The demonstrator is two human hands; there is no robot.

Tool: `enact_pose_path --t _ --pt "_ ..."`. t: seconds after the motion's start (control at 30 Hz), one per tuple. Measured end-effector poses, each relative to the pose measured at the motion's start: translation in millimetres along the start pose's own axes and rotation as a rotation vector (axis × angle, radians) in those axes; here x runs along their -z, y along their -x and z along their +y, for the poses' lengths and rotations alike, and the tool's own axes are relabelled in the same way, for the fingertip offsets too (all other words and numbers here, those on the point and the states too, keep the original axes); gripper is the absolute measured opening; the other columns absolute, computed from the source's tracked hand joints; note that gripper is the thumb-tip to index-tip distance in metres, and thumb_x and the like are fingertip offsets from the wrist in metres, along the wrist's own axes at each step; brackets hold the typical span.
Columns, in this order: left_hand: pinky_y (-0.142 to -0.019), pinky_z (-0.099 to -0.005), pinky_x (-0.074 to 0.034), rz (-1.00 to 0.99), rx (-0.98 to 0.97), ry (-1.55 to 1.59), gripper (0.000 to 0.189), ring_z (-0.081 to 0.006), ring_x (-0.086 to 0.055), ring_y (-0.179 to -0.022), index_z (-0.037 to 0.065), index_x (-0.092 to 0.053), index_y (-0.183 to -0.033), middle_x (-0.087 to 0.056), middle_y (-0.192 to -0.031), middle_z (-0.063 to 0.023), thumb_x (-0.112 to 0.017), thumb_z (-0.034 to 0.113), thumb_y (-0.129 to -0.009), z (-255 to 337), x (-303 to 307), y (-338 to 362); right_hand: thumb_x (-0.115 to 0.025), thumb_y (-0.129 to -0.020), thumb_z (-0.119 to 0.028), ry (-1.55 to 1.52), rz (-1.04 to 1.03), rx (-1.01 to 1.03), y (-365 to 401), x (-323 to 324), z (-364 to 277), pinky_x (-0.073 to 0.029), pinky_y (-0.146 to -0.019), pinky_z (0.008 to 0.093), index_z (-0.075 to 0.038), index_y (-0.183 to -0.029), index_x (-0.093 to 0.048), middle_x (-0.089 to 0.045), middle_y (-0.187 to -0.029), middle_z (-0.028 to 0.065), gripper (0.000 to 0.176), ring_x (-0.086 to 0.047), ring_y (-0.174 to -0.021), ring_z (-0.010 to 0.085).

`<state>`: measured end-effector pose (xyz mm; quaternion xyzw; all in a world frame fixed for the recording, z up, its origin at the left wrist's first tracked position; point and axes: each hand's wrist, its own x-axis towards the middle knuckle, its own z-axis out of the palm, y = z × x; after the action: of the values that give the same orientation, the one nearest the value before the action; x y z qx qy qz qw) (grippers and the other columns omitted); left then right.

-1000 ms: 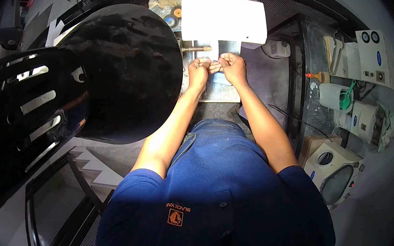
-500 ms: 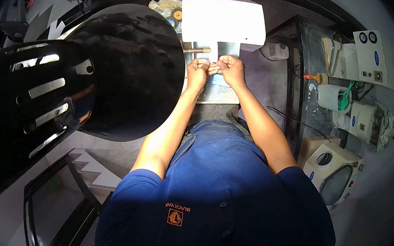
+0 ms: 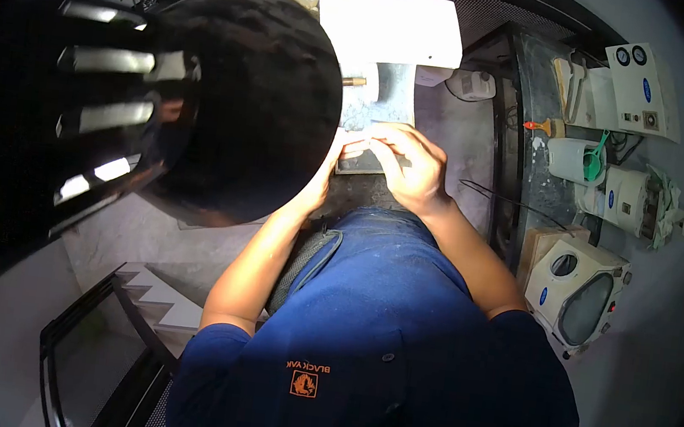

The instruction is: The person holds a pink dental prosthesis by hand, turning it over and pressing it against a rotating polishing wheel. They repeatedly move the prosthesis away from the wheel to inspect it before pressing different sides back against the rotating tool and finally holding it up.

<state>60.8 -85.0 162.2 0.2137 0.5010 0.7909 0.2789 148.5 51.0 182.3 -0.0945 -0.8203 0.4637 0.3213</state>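
My right hand [image 3: 416,170] is closed, its thumb and fingers pinched together at the near end of the lit work surface [image 3: 380,113]. My left hand [image 3: 328,171] meets it there with its fingers bent against the right fingertips. Whatever small thing is between the fingers is too small to make out. The black lamp shade [image 3: 252,110] hides part of my left hand. Just beyond my hands, a brass-coloured spindle [image 3: 354,82] points at a white wheel [image 3: 371,87], below a brightly lit white hood [image 3: 390,27].
The large lamp fills the left side. On a bench to the right are a paint brush [image 3: 544,128], a white tub [image 3: 567,161] with a green scoop [image 3: 592,164], a box with two gauges [image 3: 647,92] and a machine with a round port and window [image 3: 576,292]. A dark cable [image 3: 512,201] hangs beside that bench.
Both hands have come back from beside the spindle toward my body. My right hand has turned, showing more of its back. The lamp shade now covers more of my left hand.
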Motion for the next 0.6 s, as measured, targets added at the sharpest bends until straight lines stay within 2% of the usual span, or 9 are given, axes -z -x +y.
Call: enact_pose_path --t 0.07,0.1,0.13,0.17,0.23,0.53,0.6 --pt "-0.077 -0.0371 -0.055 0.013 -0.043 -0.066 0.018 -0.0266 -0.065 -0.086 -0.008 -0.049 -0.099 -0.062 -0.092 -0.0199 -0.055 0.006 -0.089 9 2 13 -0.062 -0.076 0.006 0.076 0.017 0.189 -2 3 -16 -0.053 -0.067 0.0311 0.003 -0.086 -0.061 -0.064 -0.083 0.0136 0.011 -0.065 -0.076 0.0263" --pt "-0.078 -0.0371 -0.055 0.025 -0.081 -0.133 0.019 -0.0261 -0.065 -0.085 -0.008 -0.049 -0.098 -0.062 -0.091 -0.0193 -0.056 0.006 -0.088 12 4 17 -0.062 -0.076 0.006 0.078 0.015 0.191 -1 3 -21 -0.053 -0.067 0.0311 0.003 -0.086 -0.061 -0.064 -0.083 0.0136 0.011 -0.065 -0.076 0.0263" --pt "-0.079 -0.0357 -0.054 0.015 -0.210 -0.343 0.018 -0.0246 -0.065 -0.082 -0.009 -0.050 -0.096 -0.062 -0.089 -0.0188 -0.057 0.006 -0.087 16 9 18 -0.063 -0.074 0.008 0.068 0.025 0.238 0 3 -27 -0.053 -0.067 0.0298 0.003 -0.085 -0.062 -0.065 -0.083 0.0132 0.012 -0.065 -0.076 0.0246" --pt "-0.079 -0.0357 -0.054 0.015 -0.212 -0.340 0.018 -0.0246 -0.065 -0.082 -0.009 -0.050 -0.096 -0.062 -0.089 -0.0188 -0.057 0.006 -0.087 19 7 22 -0.064 -0.072 0.010 0.057 0.035 0.284 1 3 -32 -0.053 -0.067 0.0286 0.003 -0.083 -0.063 -0.065 -0.082 0.0127 0.013 -0.066 -0.076 0.0229" --pt "-0.078 -0.0338 -0.053 0.064 -0.120 -0.116 0.019 -0.0230 -0.065 -0.080 -0.008 -0.051 -0.097 -0.063 -0.087 -0.0183 -0.058 0.007 -0.087 32 0 32 -0.066 -0.070 0.010 0.086 0.026 0.336 5 5 -39 -0.053 -0.067 0.0287 0.003 -0.085 -0.064 -0.066 -0.083 0.0118 0.016 -0.066 -0.076 0.0222" --pt "-0.076 -0.0329 -0.054 0.062 -0.138 -0.023 0.015 -0.0224 -0.065 -0.080 -0.007 -0.049 -0.097 -0.062 -0.089 -0.0186 -0.054 0.003 -0.086 40 12 52 -0.072 -0.069 0.003 0.153 0.006 0.396 10 -1 -68 -0.052 -0.067 0.0268 -0.002 -0.091 -0.065 -0.067 -0.085 0.0098 0.024 -0.066 -0.076 0.0202" --pt "-0.075 -0.0323 -0.053 0.079 -0.115 0.022 0.015 -0.0221 -0.065 -0.081 -0.007 -0.049 -0.097 -0.062 -0.090 -0.0183 -0.053 0.003 -0.086 40 14 57 -0.070 -0.071 0.003 0.093 -0.034 0.368 12 -3 -72 -0.054 -0.068 0.0305 0.001 -0.090 -0.064 -0.066 -0.085 0.0122 0.021 -0.066 -0.076 0.0238"
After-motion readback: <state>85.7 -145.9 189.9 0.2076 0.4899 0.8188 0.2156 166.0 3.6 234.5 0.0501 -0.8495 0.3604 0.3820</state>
